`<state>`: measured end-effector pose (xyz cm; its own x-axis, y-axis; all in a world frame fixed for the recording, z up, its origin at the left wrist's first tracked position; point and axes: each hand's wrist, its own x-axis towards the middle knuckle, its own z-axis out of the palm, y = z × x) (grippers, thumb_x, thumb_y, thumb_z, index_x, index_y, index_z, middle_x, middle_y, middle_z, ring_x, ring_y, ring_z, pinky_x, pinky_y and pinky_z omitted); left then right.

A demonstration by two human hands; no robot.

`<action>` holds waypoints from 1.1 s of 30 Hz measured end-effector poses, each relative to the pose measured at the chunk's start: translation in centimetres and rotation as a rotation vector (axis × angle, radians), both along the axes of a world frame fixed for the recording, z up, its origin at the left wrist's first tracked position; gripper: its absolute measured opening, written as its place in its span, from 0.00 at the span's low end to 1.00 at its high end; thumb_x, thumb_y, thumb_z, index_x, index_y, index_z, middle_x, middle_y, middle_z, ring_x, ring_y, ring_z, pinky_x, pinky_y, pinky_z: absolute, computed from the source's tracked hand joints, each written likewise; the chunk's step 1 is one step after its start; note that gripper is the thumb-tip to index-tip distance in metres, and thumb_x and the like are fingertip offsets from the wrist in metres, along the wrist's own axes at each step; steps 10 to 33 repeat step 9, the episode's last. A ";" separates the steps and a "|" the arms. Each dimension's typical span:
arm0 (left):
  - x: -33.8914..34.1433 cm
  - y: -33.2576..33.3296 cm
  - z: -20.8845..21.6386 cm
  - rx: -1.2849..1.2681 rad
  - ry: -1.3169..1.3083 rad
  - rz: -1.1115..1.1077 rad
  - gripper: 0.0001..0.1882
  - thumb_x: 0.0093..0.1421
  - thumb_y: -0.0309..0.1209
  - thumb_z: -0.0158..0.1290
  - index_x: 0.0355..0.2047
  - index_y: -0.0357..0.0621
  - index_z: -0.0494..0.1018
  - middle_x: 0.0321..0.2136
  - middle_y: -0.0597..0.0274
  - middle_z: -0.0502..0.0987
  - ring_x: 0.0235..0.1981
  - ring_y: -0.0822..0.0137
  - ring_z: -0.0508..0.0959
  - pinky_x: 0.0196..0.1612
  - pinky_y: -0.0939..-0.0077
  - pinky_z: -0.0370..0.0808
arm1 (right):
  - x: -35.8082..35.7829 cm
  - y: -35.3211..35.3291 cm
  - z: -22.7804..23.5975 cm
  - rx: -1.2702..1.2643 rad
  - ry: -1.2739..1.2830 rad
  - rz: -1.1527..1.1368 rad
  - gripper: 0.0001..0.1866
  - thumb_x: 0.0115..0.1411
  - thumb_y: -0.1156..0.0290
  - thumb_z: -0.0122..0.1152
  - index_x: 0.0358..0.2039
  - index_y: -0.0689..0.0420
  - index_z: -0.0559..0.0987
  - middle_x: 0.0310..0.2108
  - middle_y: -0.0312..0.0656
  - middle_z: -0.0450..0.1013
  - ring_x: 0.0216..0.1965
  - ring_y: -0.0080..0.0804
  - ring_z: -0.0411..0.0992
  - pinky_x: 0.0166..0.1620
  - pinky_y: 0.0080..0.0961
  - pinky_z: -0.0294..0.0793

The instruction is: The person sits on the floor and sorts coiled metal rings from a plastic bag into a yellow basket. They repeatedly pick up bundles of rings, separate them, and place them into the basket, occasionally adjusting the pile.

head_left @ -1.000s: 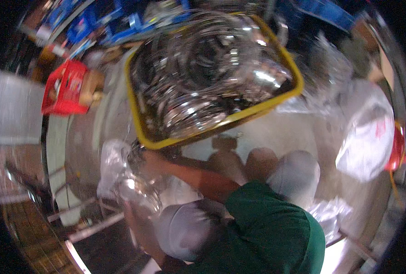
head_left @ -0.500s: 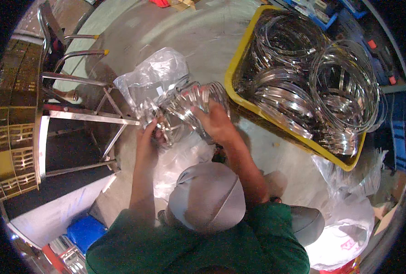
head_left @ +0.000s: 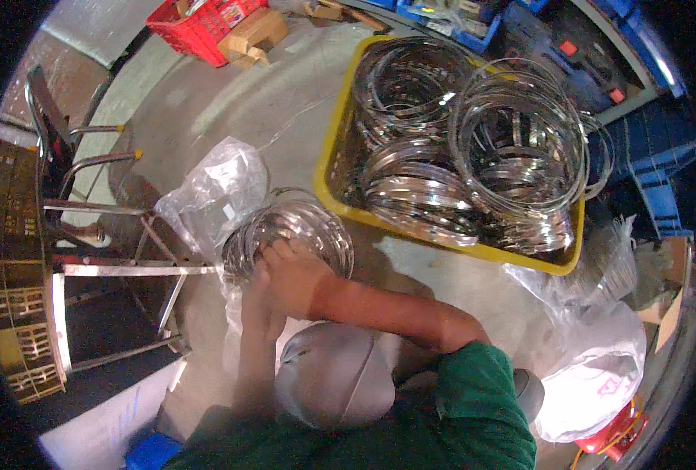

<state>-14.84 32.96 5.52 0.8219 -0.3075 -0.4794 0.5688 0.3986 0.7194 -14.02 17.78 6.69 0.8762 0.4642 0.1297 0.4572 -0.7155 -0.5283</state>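
A bundle of shiny thin metal hoops (head_left: 324, 235) is in front of me, over the floor beside a crumpled clear plastic bag (head_left: 226, 176). My right hand (head_left: 295, 276) reaches across to the left, its fingers curled over the near left side of the bundle. Close against it is my left hand (head_left: 263, 294), mostly covered by the right one, so its fingers cannot be made out. To the right stands a yellow-rimmed basket (head_left: 450, 244) heaped with similar metal hoops (head_left: 418, 188), some larger rings lying on top.
A metal-framed chair (head_left: 128, 270) and stacked crates (head_left: 19, 313) stand at left. A red basket (head_left: 199, 35) and a cardboard piece (head_left: 258, 31) lie at the far side. Plastic bags (head_left: 579, 392) are at right, and blue bins (head_left: 473, 31) at the far right.
The view has shifted, so the basket sits further left. The hoops, spread between both hands before, now form a rounder bundle. My right hand has crossed left, next to my left hand.
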 end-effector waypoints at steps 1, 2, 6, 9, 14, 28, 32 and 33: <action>-0.2 0.0 -0.3 0.060 -0.016 -0.026 0.29 0.68 0.46 0.53 0.61 0.40 0.66 0.58 0.56 0.73 0.59 0.61 0.74 0.64 0.62 0.69 | 0.0 -0.2 0.0 -0.056 -0.020 0.019 0.26 0.50 0.52 0.65 0.40 0.61 0.82 0.46 0.52 0.73 0.53 0.47 0.67 0.57 0.45 0.63; -0.4 0.0 -0.4 0.132 0.004 -0.029 0.29 0.68 0.46 0.52 0.61 0.39 0.66 0.57 0.55 0.73 0.59 0.61 0.74 0.64 0.62 0.69 | -0.2 -0.4 0.2 -0.102 -0.063 0.031 0.26 0.48 0.51 0.66 0.38 0.61 0.83 0.45 0.51 0.73 0.53 0.45 0.67 0.57 0.43 0.63; -2.0 1.2 0.7 0.050 -0.206 -0.132 0.29 0.70 0.43 0.49 0.65 0.41 0.63 0.62 0.54 0.69 0.63 0.55 0.70 0.67 0.58 0.66 | -0.6 -2.5 2.6 0.086 0.034 0.156 0.28 0.46 0.49 0.69 0.35 0.64 0.84 0.47 0.53 0.74 0.54 0.50 0.68 0.61 0.47 0.65; -1.9 2.0 0.1 0.398 -0.167 -0.082 0.40 0.63 0.50 0.57 0.69 0.47 0.58 0.67 0.53 0.63 0.66 0.49 0.66 0.69 0.53 0.63 | 0.2 -4.8 5.7 0.333 0.384 0.277 0.27 0.51 0.46 0.68 0.44 0.52 0.85 0.54 0.51 0.74 0.62 0.54 0.66 0.65 0.47 0.64; -1.9 2.0 0.1 0.398 -0.167 -0.082 0.40 0.63 0.50 0.57 0.69 0.47 0.58 0.67 0.53 0.63 0.66 0.49 0.66 0.69 0.53 0.63 | 0.2 -4.8 5.7 0.333 0.384 0.277 0.27 0.51 0.46 0.68 0.44 0.52 0.85 0.54 0.51 0.74 0.62 0.54 0.66 0.65 0.47 0.64; -1.9 2.0 0.1 0.398 -0.167 -0.082 0.40 0.63 0.50 0.57 0.69 0.47 0.58 0.67 0.53 0.63 0.66 0.49 0.66 0.69 0.53 0.63 | 0.2 -4.8 5.7 0.333 0.384 0.277 0.27 0.51 0.46 0.68 0.44 0.52 0.85 0.54 0.51 0.74 0.62 0.54 0.66 0.65 0.47 0.64; -1.9 2.0 0.1 0.398 -0.167 -0.082 0.40 0.63 0.50 0.57 0.69 0.47 0.58 0.67 0.53 0.63 0.66 0.49 0.66 0.69 0.53 0.63 | 0.2 -4.8 5.7 0.333 0.384 0.277 0.27 0.51 0.46 0.68 0.44 0.52 0.85 0.54 0.51 0.74 0.62 0.54 0.66 0.65 0.47 0.64; -1.9 2.0 0.1 0.398 -0.167 -0.082 0.40 0.63 0.50 0.57 0.69 0.47 0.58 0.67 0.53 0.63 0.66 0.49 0.66 0.69 0.53 0.63 | 0.2 -4.8 5.7 0.333 0.384 0.277 0.27 0.51 0.46 0.68 0.44 0.52 0.85 0.54 0.51 0.74 0.62 0.54 0.66 0.65 0.47 0.64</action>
